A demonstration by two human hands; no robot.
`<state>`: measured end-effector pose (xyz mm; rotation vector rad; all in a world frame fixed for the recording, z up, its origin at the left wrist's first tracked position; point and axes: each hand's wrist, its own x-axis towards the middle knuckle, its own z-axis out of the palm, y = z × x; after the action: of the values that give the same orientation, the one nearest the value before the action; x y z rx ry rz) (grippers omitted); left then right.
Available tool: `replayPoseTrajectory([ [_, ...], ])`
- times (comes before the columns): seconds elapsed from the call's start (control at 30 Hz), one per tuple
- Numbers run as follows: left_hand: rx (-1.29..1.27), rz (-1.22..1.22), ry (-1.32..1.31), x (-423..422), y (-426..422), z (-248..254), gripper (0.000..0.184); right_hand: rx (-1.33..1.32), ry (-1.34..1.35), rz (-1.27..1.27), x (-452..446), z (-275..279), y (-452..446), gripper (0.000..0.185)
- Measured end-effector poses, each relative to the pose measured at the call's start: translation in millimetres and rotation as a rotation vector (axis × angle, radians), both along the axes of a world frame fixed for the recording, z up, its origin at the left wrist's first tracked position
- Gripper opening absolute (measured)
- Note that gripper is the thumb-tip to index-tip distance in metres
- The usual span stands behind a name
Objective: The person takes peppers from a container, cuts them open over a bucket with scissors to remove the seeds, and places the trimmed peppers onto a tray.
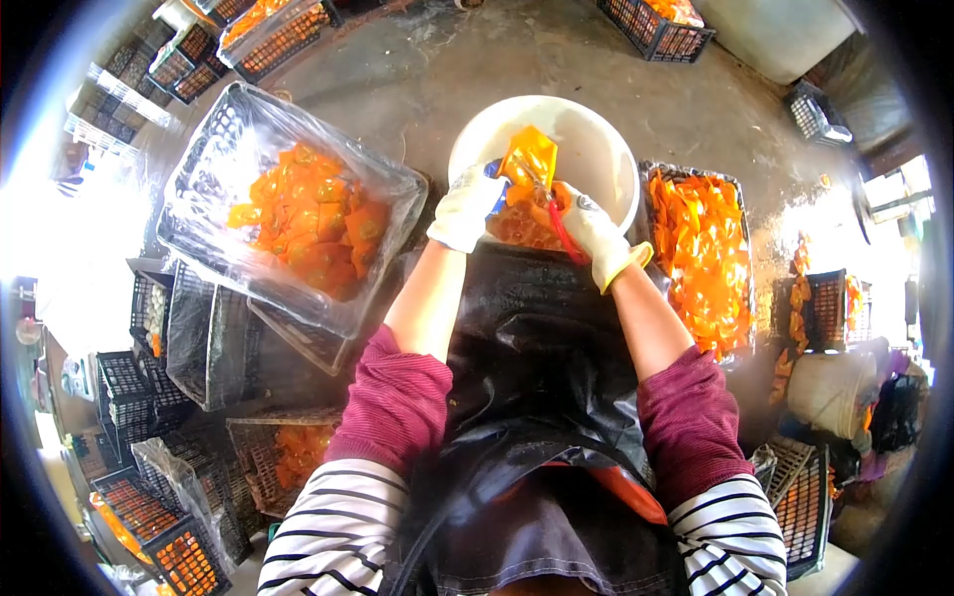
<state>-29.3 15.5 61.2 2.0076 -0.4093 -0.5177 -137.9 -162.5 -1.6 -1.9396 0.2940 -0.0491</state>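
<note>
Work is looking partway done: my left hand (467, 206) and right hand (594, 230) are gripping one orange packet (531, 154) over the white bucket (601, 154), a red strip (566, 236) hanging by the right, while other packets (308, 214) are filling two flanking crates (231, 111).

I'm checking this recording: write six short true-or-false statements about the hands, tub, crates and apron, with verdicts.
1. The left hand and right hand are both gloved. True.
2. The left hand holds nothing. False: it holds a yellow-orange packet above the white tub.
3. The tub stands between the left crate and the right crate. True.
4. The apron is white. False: the apron is black.
5. The left crate has no lining. False: clear film lines it.
6. Something red shows beside the right hand. True.
</note>
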Motion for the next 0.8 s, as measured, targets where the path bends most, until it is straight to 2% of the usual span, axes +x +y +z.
replayPoseTrajectory([
  [0.03,0.116,-0.019,0.067,-10,2,24,0.035,0.062,0.016,0.008,-1,-1,0,0.027],
  [0.07,0.160,-0.001,-0.090,-10,2,19,0.034,0.124,0.033,0.015,-2,-2,0,0.026],
  [0.17,0.243,0.066,-0.524,-2,2,4,0.032,0.366,0.145,-0.001,-10,53,16,0.020],
  [0.23,0.237,0.122,-0.754,2,0,2,0.030,0.405,0.242,0.021,-11,71,20,0.018],
  [0.33,-0.323,0.209,-0.105,12,-3,-13,0.036,0.733,0.213,-0.067,-7,60,19,0.020],
  [0.37,-0.594,0.140,-0.088,15,-6,-19,0.033,0.817,0.202,-0.082,-8,59,18,0.021],
  [0.43,-1.096,0.203,0.665,7,-16,-5,0.032,0.984,0.178,-0.112,-11,65,16,0.024],
  [0.5,-1.018,0.161,0.649,-2,-25,-5,0.034,1.295,0.057,-0.128,2,24,15,0.026],
  [0.57,-0.874,0.120,0.579,-4,-27,-6,0.035,1.251,0.042,-0.112,2,19,13,0.027],
  [0.63,-0.664,0.081,0.450,0,-24,-3,0.034,0.856,0.138,-0.059,-8,53,16,0.026],
  [0.77,-0.835,0.228,0.527,-7,-27,-3,0.033,0.827,0.186,-0.106,-8,62,19,0.025],
  [0.8,-0.704,0.199,0.374,-7,-24,-1,0.032,0.741,0.208,-0.056,-8,63,18,0.026],
])
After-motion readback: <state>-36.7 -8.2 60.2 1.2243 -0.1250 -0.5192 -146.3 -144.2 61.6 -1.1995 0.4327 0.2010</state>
